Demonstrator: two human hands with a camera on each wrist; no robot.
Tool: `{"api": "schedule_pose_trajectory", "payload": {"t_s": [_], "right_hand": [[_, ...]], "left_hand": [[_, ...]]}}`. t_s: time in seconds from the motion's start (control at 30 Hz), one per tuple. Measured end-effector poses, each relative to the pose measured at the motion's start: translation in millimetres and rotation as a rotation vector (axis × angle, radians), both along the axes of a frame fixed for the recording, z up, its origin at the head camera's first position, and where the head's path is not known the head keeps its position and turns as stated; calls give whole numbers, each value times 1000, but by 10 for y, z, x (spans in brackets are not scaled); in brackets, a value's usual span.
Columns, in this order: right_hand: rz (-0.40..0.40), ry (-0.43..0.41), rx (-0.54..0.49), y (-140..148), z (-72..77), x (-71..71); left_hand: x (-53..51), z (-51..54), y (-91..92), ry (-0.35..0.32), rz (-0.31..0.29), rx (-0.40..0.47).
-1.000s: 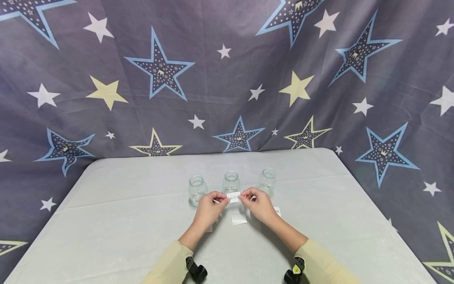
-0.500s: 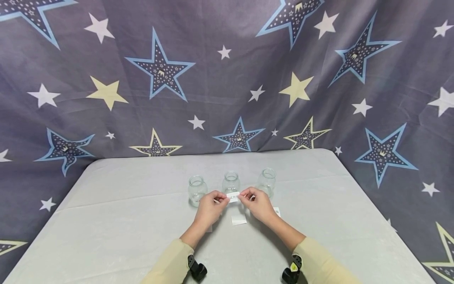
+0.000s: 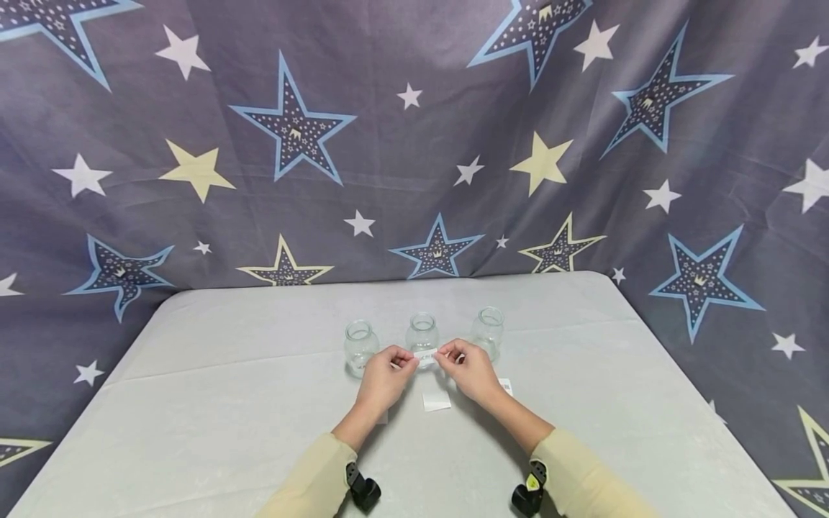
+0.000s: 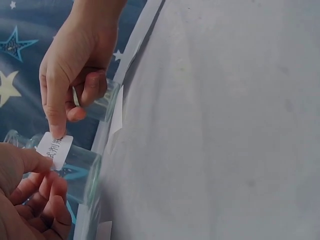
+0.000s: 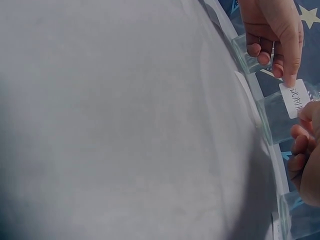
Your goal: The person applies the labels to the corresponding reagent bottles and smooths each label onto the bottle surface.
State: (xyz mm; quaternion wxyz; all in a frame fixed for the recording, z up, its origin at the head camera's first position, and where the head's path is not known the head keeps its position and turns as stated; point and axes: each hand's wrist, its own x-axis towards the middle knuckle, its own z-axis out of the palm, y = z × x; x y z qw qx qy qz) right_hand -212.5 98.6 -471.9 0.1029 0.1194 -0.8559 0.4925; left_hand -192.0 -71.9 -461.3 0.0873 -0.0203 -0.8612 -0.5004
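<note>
In the head view a small white label with black printed characters is stretched between both hands at the front of the middle glass jar. My left hand pinches its left end and my right hand its right end. The left wrist view shows the label lying against or just before the jar's side, a fingertip at each end; whether it sticks to the glass I cannot tell. The other fingers of both hands are curled in. Fingertips cover the label's ends.
Glass jars stand upright to the left and right of the middle one. A white paper piece lies on the pale tablecloth; a printed label is partly behind the right wrist. A star-patterned curtain hangs behind.
The label, facing up more plainly before, has tilted and its print shows less in the head view. Both hands have shifted only slightly, still at its ends.
</note>
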Motion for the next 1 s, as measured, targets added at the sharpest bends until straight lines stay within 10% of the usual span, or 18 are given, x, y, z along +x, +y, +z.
{"api": "schedule_pose_trajectory", "payload": {"t_s": [1.0], "right_hand": [[-42,-20,-75,1,-23,-22]], "left_hand": [[45,41,35,-9,34,-92]]}}
